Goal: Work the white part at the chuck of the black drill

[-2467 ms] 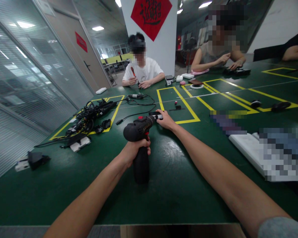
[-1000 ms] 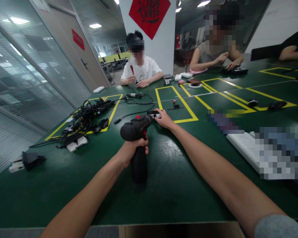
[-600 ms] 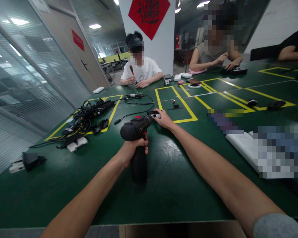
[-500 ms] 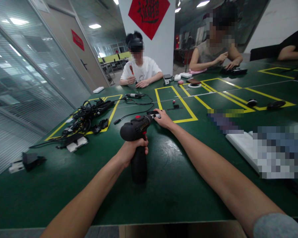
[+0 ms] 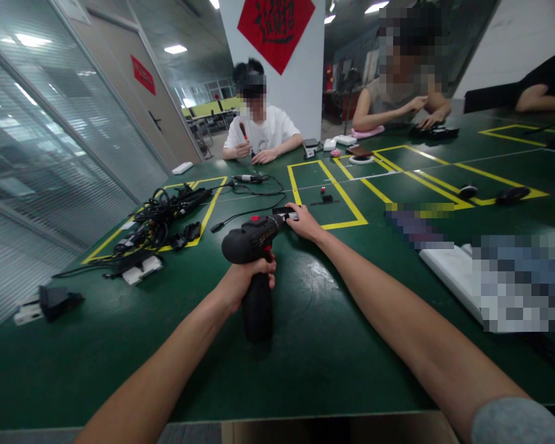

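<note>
A black cordless drill [image 5: 254, 246] with red details stands upright on the green table [image 5: 120, 345]. My left hand [image 5: 245, 280] is wrapped round its handle. My right hand [image 5: 305, 223] reaches forward and its fingers are closed on a small dark and silver piece [image 5: 287, 213] right at the drill's nose. What exactly that piece is I cannot make out.
A tangle of black cables and adapters [image 5: 166, 213] lies at the left inside a yellow taped box. A small black part [image 5: 326, 198] sits in the yellow box ahead. A white flat object [image 5: 448, 271] lies at the right. Other people sit at the table's far side.
Both hands and the drill hold the same pose; only the camera view has drifted slightly.
</note>
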Motion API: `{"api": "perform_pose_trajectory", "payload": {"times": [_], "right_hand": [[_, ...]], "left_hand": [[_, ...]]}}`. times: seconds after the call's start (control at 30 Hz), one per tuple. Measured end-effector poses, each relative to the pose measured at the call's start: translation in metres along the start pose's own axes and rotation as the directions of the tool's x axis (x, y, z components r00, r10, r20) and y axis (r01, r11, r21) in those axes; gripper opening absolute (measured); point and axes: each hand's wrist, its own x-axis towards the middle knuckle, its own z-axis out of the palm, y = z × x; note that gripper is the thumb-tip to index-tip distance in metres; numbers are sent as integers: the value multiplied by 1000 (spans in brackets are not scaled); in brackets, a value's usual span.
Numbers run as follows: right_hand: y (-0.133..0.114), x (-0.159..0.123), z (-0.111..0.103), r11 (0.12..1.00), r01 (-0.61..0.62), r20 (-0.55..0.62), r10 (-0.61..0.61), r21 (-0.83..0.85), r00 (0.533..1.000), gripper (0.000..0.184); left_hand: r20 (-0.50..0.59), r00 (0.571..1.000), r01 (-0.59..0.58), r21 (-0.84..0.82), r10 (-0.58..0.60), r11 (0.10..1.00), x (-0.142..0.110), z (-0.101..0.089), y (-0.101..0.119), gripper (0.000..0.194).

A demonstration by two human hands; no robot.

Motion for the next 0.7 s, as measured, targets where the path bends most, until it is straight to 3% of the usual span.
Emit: {"api": "perform_pose_trajectory", "payload": {"times": [0.7], "right_hand": [[-1,-1,0,1000,-9,0,9,-5,1000,51]], "left_hand": [[-25,1000,-2,27,2,1000,0,1,2,27]]}}
